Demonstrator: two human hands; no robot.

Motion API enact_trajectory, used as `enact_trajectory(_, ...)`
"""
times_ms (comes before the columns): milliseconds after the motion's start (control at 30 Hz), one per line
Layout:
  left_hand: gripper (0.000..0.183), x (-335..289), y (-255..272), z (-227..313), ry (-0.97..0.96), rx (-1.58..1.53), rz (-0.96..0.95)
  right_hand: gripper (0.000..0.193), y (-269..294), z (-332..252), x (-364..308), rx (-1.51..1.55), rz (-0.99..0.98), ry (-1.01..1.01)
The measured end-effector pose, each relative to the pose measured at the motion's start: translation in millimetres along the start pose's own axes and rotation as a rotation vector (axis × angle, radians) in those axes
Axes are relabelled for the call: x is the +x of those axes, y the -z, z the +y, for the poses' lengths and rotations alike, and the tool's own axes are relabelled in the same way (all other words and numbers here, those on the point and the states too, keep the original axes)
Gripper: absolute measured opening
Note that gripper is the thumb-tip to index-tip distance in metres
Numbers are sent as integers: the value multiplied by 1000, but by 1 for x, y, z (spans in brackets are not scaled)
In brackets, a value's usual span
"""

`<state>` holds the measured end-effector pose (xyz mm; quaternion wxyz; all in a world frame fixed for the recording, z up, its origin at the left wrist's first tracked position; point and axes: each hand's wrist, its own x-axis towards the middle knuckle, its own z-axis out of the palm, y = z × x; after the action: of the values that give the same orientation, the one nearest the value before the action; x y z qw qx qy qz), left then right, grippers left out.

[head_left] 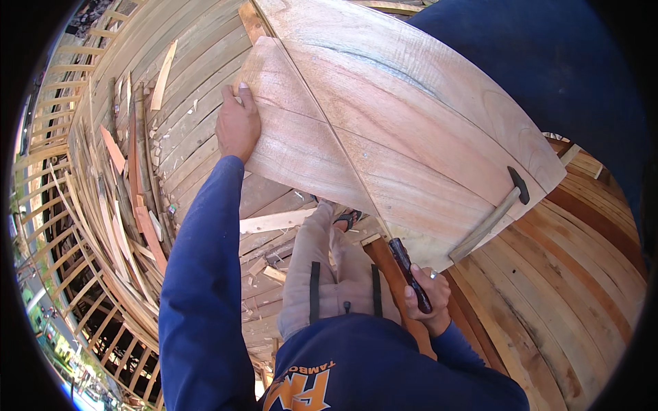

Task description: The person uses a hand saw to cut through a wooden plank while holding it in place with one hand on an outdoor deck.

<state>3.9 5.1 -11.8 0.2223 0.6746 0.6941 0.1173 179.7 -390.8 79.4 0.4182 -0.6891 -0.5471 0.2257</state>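
A broad, pale pink-brown wooden panel [425,130] made of joined boards stretches across the view in front of me. My left hand [238,125] grips its left edge, fingertips near the upper corner. Low on the right, my right hand [430,300] is wrapped round the dark, glossy handle [413,277] of a tool. From that handle a long thin dark line runs up across the panel; whether it is a blade seen edge-on or a cut is hard to tell. A hammer [488,222] with a black head and wooden handle lies at the panel's right end.
Curved planking [541,288] rises on the right. Wood strips and poles [133,198] are heaped at the left, beside a slatted frame [65,226]. Offcuts [267,266] lie round my feet. A dark blue surface [541,61] fills the upper right.
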Motion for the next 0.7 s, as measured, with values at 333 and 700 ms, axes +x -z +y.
enact_trajectory(333, 55, 1, 0, 0, -5, -21, -24, 46, -95, -18, 178, 74, 171, 140)
enact_trajectory(700, 59, 1, -5, -7, -58, 10, 42, 48, -36, 1, 58, 74, 136, 142)
